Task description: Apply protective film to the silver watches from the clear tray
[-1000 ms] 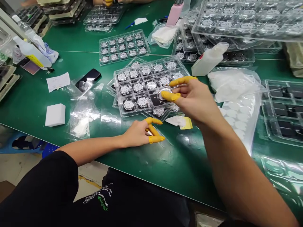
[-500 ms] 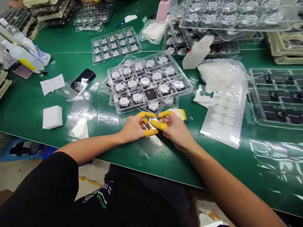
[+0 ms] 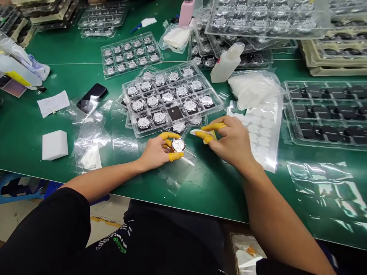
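My left hand [image 3: 159, 150], with yellow finger cots, pinches a round silver watch case [image 3: 178, 145] just above the green table, over a thin clear plastic sleeve [image 3: 177, 171]. My right hand [image 3: 231, 140] is to its right, its yellow-tipped thumb and forefinger closed on a small white wipe [image 3: 197, 132] lying on a yellow-edged slip. Just beyond both hands lies a clear blister tray [image 3: 218, 102] filled with silver watch cases, one black cell bare. A sheet of round white stickers [image 3: 265, 128] lies under my right wrist.
A white squeeze bottle [image 3: 226, 64] and a bag of white cloths [image 3: 252, 89] sit behind the sheet. Dark trays [image 3: 327, 110] at right, stacked trays [image 3: 258, 23] at back. A phone [image 3: 92, 95], loose clear sleeves [image 3: 91, 133] and a white foam block [image 3: 54, 144] lie at left.
My right hand lifted a watch case from the tray, brought it down to my left hand, then let go and moved right onto the white wipe. My left hand now holds the case.
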The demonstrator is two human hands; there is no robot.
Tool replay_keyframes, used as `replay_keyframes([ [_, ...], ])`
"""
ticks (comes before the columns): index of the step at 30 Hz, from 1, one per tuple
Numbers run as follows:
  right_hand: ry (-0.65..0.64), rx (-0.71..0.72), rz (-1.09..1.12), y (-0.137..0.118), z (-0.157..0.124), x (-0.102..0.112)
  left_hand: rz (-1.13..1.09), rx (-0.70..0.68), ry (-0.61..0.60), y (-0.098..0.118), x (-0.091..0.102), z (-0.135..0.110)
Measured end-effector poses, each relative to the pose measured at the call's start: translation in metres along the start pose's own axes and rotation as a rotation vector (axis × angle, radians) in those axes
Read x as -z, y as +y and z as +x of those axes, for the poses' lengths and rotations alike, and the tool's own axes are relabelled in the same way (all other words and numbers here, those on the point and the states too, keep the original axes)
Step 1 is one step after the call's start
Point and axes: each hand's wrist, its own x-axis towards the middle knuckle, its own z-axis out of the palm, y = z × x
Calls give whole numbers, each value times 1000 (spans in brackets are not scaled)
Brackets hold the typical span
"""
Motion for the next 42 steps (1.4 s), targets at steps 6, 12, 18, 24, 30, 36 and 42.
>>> replay_keyframes([
  [6,-133,220,344,-33,-7,-8,-56,12,-30,-5,0,2],
  [12,-11,371,170,-33,-10,-21,-48,44,-34,-4,0,3],
  [18,-15,386,223,-33,-12,-24,-56,47,-45,-3,0,2],
  [24,-46,359,181,-33,-15,-21,-36,18,-39,-4,0,2],
  [30,83,258,148,-31,-14,-23,25,-19,-41,-6,0,0],
  [36,151,180,215,-44,26,-21,40,-16,-80,-5,-3,-3],
  [42,-299,389,67,-95,96,-62,81,-66,-102,-7,-1,-2],
])
